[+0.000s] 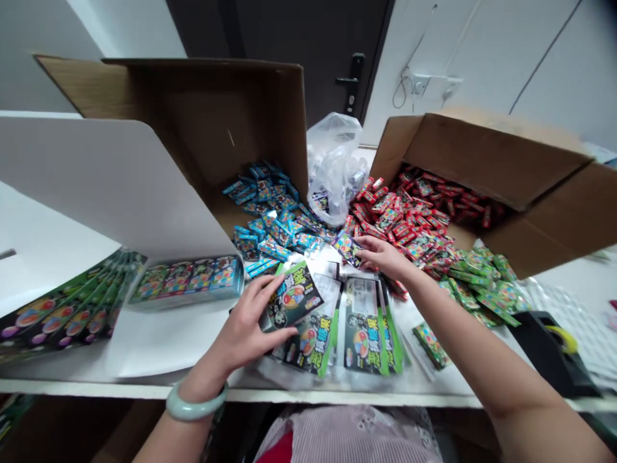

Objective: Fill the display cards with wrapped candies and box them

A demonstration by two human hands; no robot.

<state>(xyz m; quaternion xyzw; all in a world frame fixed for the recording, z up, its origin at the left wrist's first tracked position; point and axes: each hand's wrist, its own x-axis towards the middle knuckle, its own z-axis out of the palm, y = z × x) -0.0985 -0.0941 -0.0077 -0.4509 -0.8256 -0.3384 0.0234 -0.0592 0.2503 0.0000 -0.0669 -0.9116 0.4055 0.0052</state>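
Observation:
My left hand (253,321), with a pale bangle at the wrist, grips a black and green printed pouch (294,296) tilted above other flat pouches. Between the fingers of my right hand (378,254) is a small purple packet (348,249), held near the heaps. Two stacks of printed pouches, a left one (308,344) and a right one (364,341), lie at the table's front. Blue packets (274,231) spread behind my left hand, and red packets (409,225) are piled beyond my right hand.
A tall cardboard box (231,128) stands at back left, another (482,154) at right. Green packets (482,283) lie near a black tape dispenser (554,354). A clear plastic bag (332,167) stands between the boxes. At left are a white display box (187,283) and fanned pouches (72,308).

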